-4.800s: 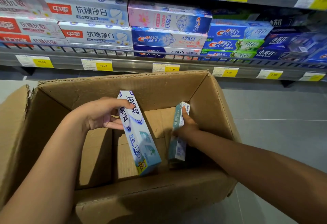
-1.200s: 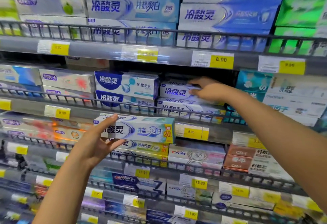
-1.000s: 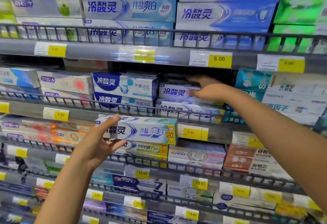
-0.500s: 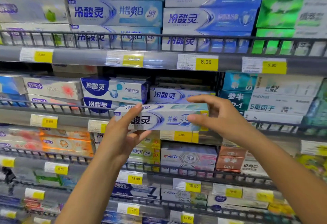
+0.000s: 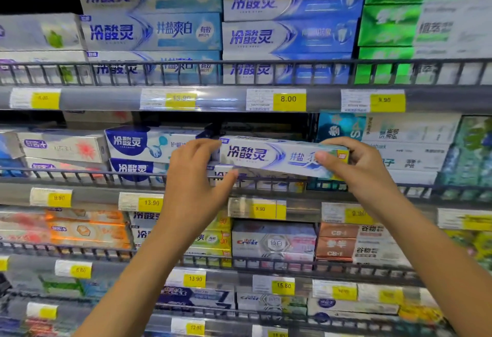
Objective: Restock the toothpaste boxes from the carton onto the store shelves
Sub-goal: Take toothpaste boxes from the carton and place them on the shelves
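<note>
We hold one toothpaste box (image 5: 277,156) in front of the middle shelf (image 5: 93,198). Its long axis lies nearly level and runs from left to right, parallel to the wire rail (image 5: 80,174). Our left hand (image 5: 193,190) grips the left end, fingers over the top and thumb under the lower edge. Our right hand (image 5: 358,170) pinches the right end, with the thumb on the printed face. The box is above the rail, just in front of the same-brand boxes (image 5: 253,180) lying in that row, and the dark gap (image 5: 266,127) over them is directly behind it. So we judge the coming move is a push away from us, over the rail, with the axis kept level; both hands are equally near.
</note>
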The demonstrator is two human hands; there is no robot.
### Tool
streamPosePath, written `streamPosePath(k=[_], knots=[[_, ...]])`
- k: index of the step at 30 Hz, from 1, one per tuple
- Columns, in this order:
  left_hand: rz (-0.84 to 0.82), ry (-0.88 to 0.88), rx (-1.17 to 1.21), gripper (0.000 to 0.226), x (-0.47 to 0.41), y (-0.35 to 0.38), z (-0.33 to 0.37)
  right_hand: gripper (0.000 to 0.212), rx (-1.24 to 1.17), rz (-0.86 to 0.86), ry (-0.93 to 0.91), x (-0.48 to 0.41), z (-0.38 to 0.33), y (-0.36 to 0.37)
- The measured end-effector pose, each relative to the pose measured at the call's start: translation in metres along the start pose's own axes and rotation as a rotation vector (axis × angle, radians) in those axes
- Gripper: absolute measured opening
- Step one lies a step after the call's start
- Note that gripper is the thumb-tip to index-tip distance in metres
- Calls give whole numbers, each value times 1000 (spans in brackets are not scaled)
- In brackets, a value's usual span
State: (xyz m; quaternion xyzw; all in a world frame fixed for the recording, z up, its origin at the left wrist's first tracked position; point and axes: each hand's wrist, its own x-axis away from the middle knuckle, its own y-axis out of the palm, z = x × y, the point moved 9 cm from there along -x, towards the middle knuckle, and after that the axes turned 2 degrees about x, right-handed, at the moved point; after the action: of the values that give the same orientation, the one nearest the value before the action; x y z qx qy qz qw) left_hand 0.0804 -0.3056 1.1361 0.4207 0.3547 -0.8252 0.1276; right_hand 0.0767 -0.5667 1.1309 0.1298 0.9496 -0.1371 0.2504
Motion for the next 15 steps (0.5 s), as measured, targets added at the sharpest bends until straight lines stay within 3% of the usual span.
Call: streamPosePath(k=[6,15], knots=[[-213,339,-335,57,-41,36,6,14,159,41,-68,-18,-1,10],[-435,403,-519,39,-72,58,-17,29,321,-57,-91,-40,-3,43]])
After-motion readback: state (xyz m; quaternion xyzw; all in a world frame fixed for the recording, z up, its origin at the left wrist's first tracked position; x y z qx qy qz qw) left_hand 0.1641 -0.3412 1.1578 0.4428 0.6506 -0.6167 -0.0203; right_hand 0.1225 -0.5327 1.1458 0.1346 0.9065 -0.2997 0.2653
